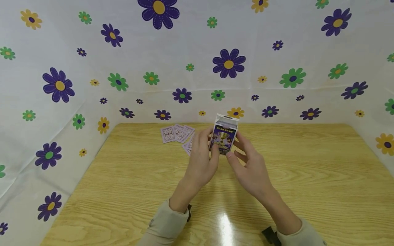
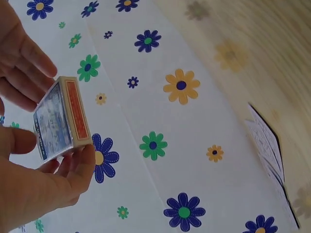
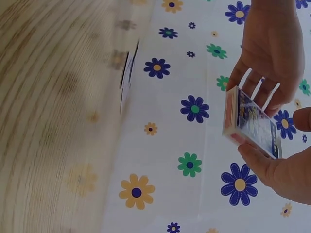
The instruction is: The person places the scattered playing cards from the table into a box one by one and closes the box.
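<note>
A small card box (image 1: pixel 222 137), purple-fronted with a gold trophy, is held up at a tilt above the table. Its white top flap (image 1: pixel 227 117) stands raised. My left hand (image 1: pixel 199 164) grips the box, thumb across its front and fingers behind. Beside its right edge is my right hand (image 1: pixel 253 171), its fingers extended against the box and its thumb near the lower corner. In the left wrist view, the box (image 2: pixel 57 121) shows a red panel on its narrow side. Whether anything is inside cannot be seen.
Several pale purple patterned cards (image 1: pixel 168 134) lie face down and overlapping at the back of the wooden table (image 1: pixel 123 191), partly hidden behind my left hand. A white cloth (image 1: pixel 197 41) printed with flowers hangs behind and along the sides.
</note>
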`<state>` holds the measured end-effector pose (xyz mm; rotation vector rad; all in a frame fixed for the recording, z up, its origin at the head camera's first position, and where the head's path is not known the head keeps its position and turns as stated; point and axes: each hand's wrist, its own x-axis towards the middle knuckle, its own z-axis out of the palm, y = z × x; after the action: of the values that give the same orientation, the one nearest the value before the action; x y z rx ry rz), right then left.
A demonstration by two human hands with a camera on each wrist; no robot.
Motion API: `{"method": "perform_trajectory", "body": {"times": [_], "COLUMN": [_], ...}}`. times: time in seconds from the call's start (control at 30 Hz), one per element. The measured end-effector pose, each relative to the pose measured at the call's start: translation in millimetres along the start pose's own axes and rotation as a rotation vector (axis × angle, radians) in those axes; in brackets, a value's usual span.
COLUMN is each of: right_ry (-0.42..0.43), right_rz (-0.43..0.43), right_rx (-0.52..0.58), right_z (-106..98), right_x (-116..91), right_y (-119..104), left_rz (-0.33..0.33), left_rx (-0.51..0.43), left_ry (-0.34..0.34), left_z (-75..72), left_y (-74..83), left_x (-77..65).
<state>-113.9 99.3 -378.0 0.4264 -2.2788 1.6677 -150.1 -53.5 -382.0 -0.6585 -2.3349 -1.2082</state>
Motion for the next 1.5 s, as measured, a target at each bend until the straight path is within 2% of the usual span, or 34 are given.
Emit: {"method": "perform_trajectory", "body": {"times": [0.1, 0.17, 0.37, 0.5, 0.73, 0.87, 1.0, 1.17, 1.5], "right_ry": [0.027, 0.047, 0.121, 0.165, 0.200, 0.197, 0.182, 0.160, 0.039], "right_rz": [0.006, 0.004, -0.021, -0.031, 0.009, 0.003, 0.009, 0.058, 0.061], "right_rx": [-0.006, -0.016, -0.085, -0.115, -0.139, -0.136, -0.131, -0.112, -0.090], "right_z": [-2.7, -3.8, -4.3, -4.7, -6.6, -10.7, -15.0, -18.1, -28.4], "right_x": [1.7, 2.8, 5.1, 5.6, 6.4, 7.8, 8.5, 8.4, 12.0], "right_y": [0.1, 0.6, 3.0, 5.6, 11.6, 13.4, 14.5, 14.8, 19.8], "left_rz": [-0.043, -0.059, -0.047, -0.029, 0.051, 0.080, 0.114, 0.155, 0.206], "left_rx": [-0.164, -0.234, -0.273, -0.252, -0.114, -0.060, -0.007, 0.055, 0.046], "left_ry": [-0.038, -0.062, -0.104, -0.129, -0.130, -0.127, -0.143, -0.169, -0.173], "left_z": [1.6, 3.4, 9.9, 12.4, 13.2, 12.5, 10.9, 10.5, 10.6], "left_y": [5.1, 9.2, 20.0, 26.2, 29.5, 29.9, 30.1, 29.8, 31.3], "left_x": [-2.4, -4.6, -11.7, -16.0, -20.3, -20.0, -20.3, -22.3, -21.8]}}
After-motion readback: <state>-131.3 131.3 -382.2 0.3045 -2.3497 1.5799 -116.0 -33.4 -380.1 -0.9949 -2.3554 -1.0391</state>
